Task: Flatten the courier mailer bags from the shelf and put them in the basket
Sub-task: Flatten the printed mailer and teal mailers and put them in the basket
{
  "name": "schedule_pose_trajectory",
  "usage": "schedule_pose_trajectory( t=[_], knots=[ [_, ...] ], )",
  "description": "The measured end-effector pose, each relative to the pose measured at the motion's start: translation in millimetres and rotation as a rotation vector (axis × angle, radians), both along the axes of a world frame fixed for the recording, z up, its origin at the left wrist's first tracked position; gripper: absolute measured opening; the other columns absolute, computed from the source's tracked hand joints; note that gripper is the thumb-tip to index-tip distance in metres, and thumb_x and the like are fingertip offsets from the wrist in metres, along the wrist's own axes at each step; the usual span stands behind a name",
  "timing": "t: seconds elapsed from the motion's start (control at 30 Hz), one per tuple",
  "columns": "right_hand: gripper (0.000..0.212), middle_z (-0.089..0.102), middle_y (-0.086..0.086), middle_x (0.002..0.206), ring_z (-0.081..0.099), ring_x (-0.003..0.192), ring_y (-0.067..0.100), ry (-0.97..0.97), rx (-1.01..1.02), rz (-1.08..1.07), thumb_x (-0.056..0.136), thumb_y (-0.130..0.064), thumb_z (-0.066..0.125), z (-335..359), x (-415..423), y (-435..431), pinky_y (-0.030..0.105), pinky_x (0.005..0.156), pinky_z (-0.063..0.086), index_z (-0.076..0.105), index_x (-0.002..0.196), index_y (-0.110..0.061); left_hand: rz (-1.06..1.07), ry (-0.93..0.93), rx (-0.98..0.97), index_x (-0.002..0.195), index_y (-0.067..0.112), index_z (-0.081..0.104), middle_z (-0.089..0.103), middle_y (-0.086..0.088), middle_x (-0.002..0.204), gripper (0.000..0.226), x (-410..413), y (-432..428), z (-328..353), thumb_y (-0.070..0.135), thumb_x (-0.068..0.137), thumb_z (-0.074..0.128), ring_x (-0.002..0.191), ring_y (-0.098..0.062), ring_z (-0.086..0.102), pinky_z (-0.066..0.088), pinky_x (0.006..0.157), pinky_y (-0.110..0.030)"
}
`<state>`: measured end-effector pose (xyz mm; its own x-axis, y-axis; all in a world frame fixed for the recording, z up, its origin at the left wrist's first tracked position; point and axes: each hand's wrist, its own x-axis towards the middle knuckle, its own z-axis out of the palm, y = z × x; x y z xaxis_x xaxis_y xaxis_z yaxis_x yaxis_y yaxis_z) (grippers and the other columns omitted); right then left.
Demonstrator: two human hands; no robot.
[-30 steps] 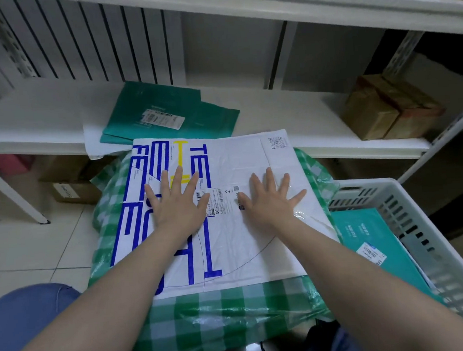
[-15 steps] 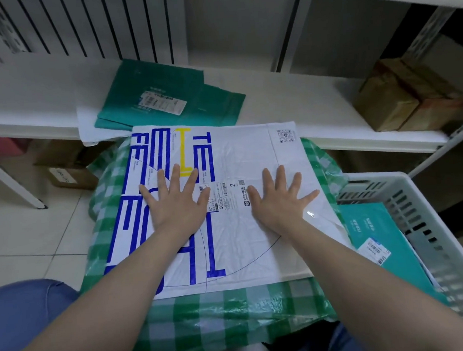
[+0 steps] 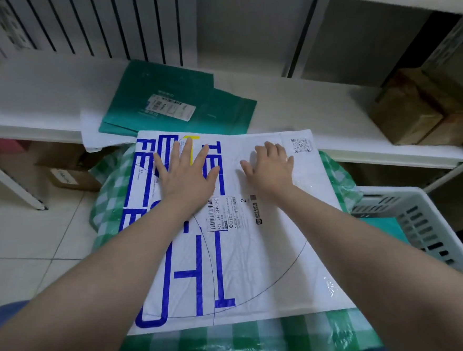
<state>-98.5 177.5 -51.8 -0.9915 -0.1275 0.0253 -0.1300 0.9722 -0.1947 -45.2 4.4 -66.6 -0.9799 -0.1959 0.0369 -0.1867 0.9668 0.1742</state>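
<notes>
A white courier mailer bag with big blue letters and a shipping label lies flat on a green-checked bundle in front of me. My left hand presses flat on its upper left part, fingers spread. My right hand presses on its upper right part beside the QR code, fingertips slightly bent down. Teal mailer bags lie on the white shelf behind. The white basket stands to the right, with a teal bag showing inside.
Brown cardboard boxes sit at the shelf's right end. More boxes stand on the tiled floor under the shelf at left. A white sheet pokes out beneath the teal bags. A slanted shelf leg runs down at left.
Both hands slid away from me across the white mailer, from around its label to near its far edge. The view tilted down and closer.
</notes>
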Motion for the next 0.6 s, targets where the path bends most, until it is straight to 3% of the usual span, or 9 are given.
schedule_pose_trajectory(
  t=[0.17,0.27,0.37,0.43,0.5,0.6],
  knots=[
    [0.051,0.045,0.015,0.142,0.034,0.134,0.032,0.104,-0.061,0.084,0.098,-0.036,0.043,2.4,-53.6,-27.4,0.042,0.111,0.023,0.041,0.138,-0.006,0.02,-0.053,0.027,0.155,0.039,0.0,-0.015,0.003,0.163,0.065,-15.1,-1.2,-21.1,0.064,0.096,0.008,0.148,-0.02,-0.021,-0.014,0.114,-0.06],
    [0.048,0.056,0.018,0.13,0.041,0.125,0.036,-0.033,-0.077,-0.022,0.097,-0.039,0.039,-1.2,-83.5,-39.4,0.042,0.105,0.028,0.041,0.136,-0.012,0.031,-0.066,-0.003,0.154,0.04,-0.006,-0.017,0.003,0.163,0.064,-13.1,-0.9,-31.0,0.064,0.096,0.003,0.148,-0.02,-0.022,-0.01,0.115,-0.061],
    [0.042,0.059,0.009,0.128,0.039,0.127,0.033,-0.171,-0.205,-0.149,0.095,-0.04,0.041,1.0,-101.4,-47.9,0.038,0.101,0.03,0.048,0.133,-0.024,0.032,-0.044,-0.005,0.154,0.039,-0.005,-0.016,0.002,0.163,0.064,-13.1,-0.4,-32.1,0.064,0.096,0.002,0.148,-0.021,-0.022,-0.009,0.116,-0.061],
    [0.044,0.062,0.004,0.12,0.046,0.122,0.033,-0.26,-0.332,-0.22,0.083,-0.046,0.048,4.3,-109.6,-54.2,0.036,0.101,0.034,0.059,0.122,-0.028,0.03,-0.005,-0.008,0.155,0.037,-0.004,-0.013,0.002,0.164,0.065,-12.2,-0.2,-33.2,0.064,0.096,0.003,0.149,-0.021,-0.02,-0.008,0.116,-0.06],
    [0.049,0.068,0.004,0.103,0.058,0.11,0.033,-0.319,-0.482,-0.277,0.063,-0.046,0.053,-1.7,-121.3,-54.2,0.04,0.098,0.046,0.066,0.103,-0.022,0.03,0.04,-0.004,0.155,0.036,-0.002,-0.009,0.003,0.164,0.065,-10.1,0.2,-34.4,0.063,0.097,0.005,0.15,-0.02,-0.016,-0.006,0.117,-0.059],
    [0.039,0.068,0.002,0.089,0.063,0.101,0.033,-0.339,-0.534,-0.323,0.059,-0.04,0.059,-10.2,-134.5,-54.9,0.042,0.09,0.053,0.064,0.09,-0.017,0.024,0.081,0.004,0.156,0.035,0.0,-0.005,0.003,0.165,0.065,-9.7,0.8,-34.5,0.063,0.097,0.007,0.15,-0.02,-0.012,-0.004,0.118,-0.058]
  ],
)
